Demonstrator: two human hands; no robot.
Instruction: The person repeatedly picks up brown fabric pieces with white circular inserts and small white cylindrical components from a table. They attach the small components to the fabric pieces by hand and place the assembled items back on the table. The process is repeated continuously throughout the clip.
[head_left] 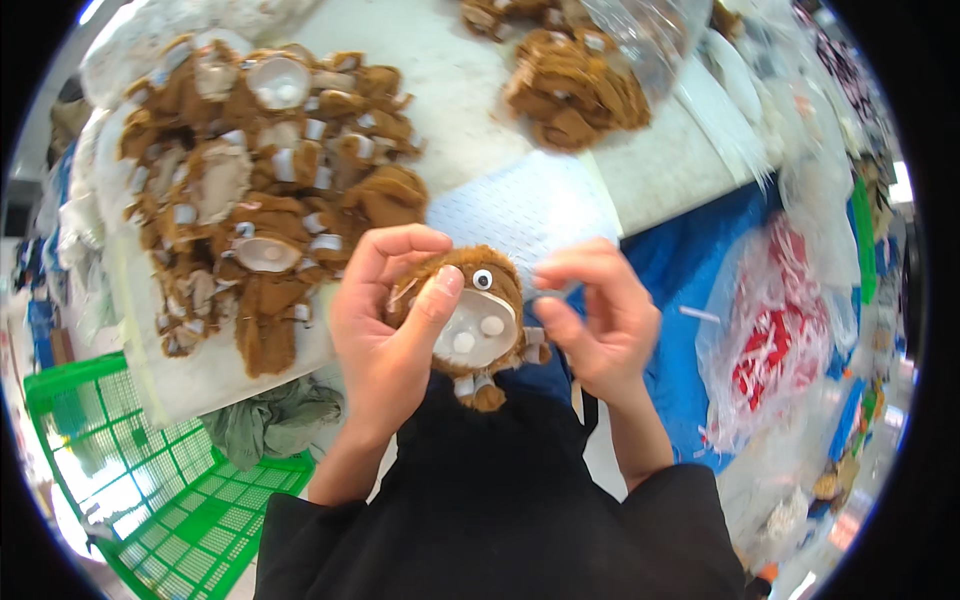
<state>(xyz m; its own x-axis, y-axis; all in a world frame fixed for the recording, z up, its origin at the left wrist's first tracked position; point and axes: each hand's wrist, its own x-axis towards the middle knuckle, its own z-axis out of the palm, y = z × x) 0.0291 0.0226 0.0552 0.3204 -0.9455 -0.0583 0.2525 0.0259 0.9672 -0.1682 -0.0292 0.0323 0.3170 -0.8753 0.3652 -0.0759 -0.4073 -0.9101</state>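
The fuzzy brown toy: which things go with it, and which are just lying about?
Go with it:
- fuzzy brown toy, in the left hand
- right hand, close by
- pile of similar brown pieces, probably

Seem just lying about:
- green crate
- greenish-grey cloth
- clear bag of red-and-white stuff

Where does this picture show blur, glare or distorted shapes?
In the head view, the right hand looks blurred; the brown plush piece in the left hand is clearer; highlights glare on the clear plastic bag at the top; the green basket near the picture's rim looks distorted.
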